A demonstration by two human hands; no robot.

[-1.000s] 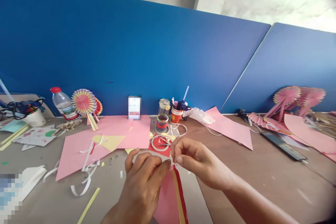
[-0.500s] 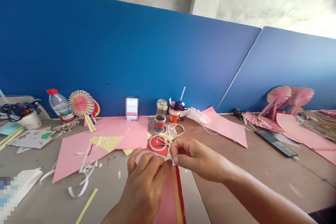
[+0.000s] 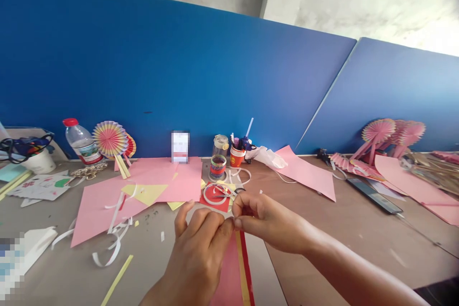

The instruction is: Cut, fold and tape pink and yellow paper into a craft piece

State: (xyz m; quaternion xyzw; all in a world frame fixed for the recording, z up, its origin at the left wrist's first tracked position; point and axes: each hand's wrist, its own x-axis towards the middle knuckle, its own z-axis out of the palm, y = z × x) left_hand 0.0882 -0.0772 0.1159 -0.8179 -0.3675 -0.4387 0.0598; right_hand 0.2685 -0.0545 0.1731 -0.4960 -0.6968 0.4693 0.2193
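Note:
A pink layered paper with yellow and red strips along its right edge lies before me on the desk. My left hand bends over its far end, thumb and index finger closed at the edge, little finger raised. Touching it from the right, my right hand has thumb and index finger pinched together near the paper's far corner. Whatever lies in that pinch is hidden. Just beyond the hands are scissors, a roll of white tape and a red paper square.
Pink sheets and curled white strips lie to the left. Along the blue partition stand a bottle, a folded-paper fan, a phone, a glass jar and a red cup. Another phone lies right.
My right hand has dropped slightly, its pinch closer to the left thumb and the paper's edge. My left hand stays almost still. The view has shifted a little.

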